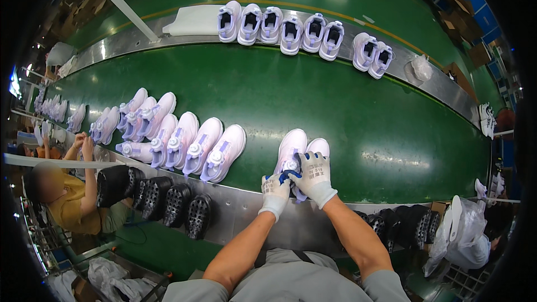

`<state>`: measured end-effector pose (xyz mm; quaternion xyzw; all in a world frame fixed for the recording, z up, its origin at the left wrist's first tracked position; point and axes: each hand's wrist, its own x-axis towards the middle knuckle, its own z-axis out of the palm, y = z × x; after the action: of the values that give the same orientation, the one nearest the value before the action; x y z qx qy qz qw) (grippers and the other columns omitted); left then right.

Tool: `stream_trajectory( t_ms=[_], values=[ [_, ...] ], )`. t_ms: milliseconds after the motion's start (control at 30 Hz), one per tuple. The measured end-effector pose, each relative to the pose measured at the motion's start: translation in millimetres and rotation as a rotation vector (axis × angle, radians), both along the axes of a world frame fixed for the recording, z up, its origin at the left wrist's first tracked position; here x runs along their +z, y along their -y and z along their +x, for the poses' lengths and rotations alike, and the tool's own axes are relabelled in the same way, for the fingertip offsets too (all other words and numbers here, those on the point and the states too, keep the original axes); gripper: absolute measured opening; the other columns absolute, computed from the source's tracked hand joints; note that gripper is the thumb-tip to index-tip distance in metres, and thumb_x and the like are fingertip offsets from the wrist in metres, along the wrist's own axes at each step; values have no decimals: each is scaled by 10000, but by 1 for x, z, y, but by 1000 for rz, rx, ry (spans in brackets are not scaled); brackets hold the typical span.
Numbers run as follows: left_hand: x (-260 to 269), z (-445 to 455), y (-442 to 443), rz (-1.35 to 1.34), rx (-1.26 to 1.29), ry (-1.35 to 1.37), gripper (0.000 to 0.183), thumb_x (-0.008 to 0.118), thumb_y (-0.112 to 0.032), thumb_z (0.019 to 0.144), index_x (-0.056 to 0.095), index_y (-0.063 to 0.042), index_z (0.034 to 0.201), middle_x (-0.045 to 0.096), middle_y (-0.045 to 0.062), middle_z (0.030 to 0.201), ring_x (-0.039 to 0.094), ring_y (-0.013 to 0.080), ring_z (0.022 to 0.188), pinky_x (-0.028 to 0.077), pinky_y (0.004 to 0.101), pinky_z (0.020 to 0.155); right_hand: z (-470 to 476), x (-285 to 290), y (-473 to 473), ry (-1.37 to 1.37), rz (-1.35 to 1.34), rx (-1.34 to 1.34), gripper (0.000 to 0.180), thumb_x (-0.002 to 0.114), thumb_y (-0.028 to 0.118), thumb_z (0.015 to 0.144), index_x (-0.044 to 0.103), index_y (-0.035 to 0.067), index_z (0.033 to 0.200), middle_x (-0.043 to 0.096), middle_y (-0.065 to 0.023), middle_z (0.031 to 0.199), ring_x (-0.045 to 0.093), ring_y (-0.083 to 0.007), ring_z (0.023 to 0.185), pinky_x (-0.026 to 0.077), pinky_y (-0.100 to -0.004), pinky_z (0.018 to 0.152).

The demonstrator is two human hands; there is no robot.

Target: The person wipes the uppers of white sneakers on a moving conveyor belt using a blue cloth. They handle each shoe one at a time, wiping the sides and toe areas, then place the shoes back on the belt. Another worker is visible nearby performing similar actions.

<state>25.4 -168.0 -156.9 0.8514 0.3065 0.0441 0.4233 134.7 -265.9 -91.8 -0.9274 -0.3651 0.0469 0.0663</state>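
Note:
Before me, two pale pink and lilac sports shoes stand side by side at the near edge of the green conveyor belt (335, 92), toes away from me. Knitted white gloves with blue-coated palms cover both hands. My left hand (275, 193) has its fingers curled on the heel end of the left shoe (292, 144), which has a round dial on its tongue. Over the right shoe (319, 146) lies my right hand (314, 173), its thumb side meeting my left fingertips. The palm hides most of that shoe and the grip beneath.
Several matching shoes (226, 147) stand to the left on the belt; others (291, 35) line the far metal ledge (188, 44). Black shoe lasts (198, 216) rest along the near metal edge (239, 205). A co-worker (71, 197) sits at left. Clear plastic bags (470, 235) are at right.

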Motion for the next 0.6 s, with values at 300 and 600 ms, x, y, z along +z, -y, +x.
stream_trajectory(
  t_ms=[300,600],
  values=[
    [-5,-4,-1,59,-16,-46,256,624,-276,929,729,-42,932,719,194,970,630,403,1002,387,502,1052,-5,-6,-12,-130,-25,-38,400,734,435,871,705,86,1064,704,-113,1080,617,-337,1083,457,-505,947],
    [-4,3,-13,61,-83,-161,272,638,-317,924,736,-64,927,727,184,981,621,388,1027,406,493,1023,-1,-4,-19,-169,-3,-74,453,742,467,856,694,80,1089,688,-123,1121,604,-337,1115,443,-498,983]
  ],
)
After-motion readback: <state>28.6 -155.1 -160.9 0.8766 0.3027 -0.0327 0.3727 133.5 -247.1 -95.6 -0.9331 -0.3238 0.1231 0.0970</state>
